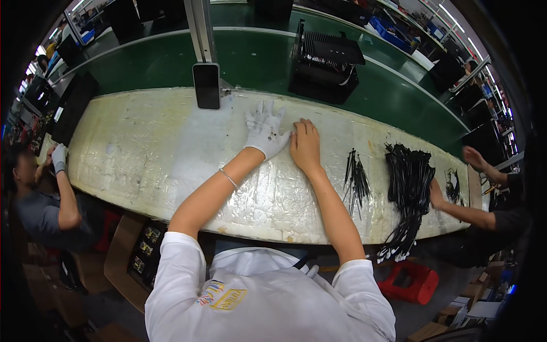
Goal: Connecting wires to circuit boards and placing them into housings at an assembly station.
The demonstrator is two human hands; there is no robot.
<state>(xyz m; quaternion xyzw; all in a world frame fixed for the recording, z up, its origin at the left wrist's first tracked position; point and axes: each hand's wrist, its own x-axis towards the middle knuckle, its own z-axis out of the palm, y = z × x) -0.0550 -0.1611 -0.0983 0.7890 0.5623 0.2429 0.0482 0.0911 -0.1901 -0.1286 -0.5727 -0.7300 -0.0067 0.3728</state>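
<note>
My left hand (265,130), in a white glove with small dark spots on its back, lies palm down on the pale worktable (171,154), its fingers spread. Bare, my right hand (306,142) rests flat beside it, its fingertips close to the glove's thumb. I see nothing held in either hand. A smartphone (206,85) with a dark screen leans upright against a metal post (200,34) beyond my left hand. To the right of my right forearm lies a small bunch of thin black cable ties (357,179).
A large bundle of black cables (407,176) with white ends hangs over the near edge. Behind the table, a black finned device (330,54) sits on a green conveyor (250,62). Co-workers sit at left (43,199) and right (484,211). A red stool (419,282) stands below.
</note>
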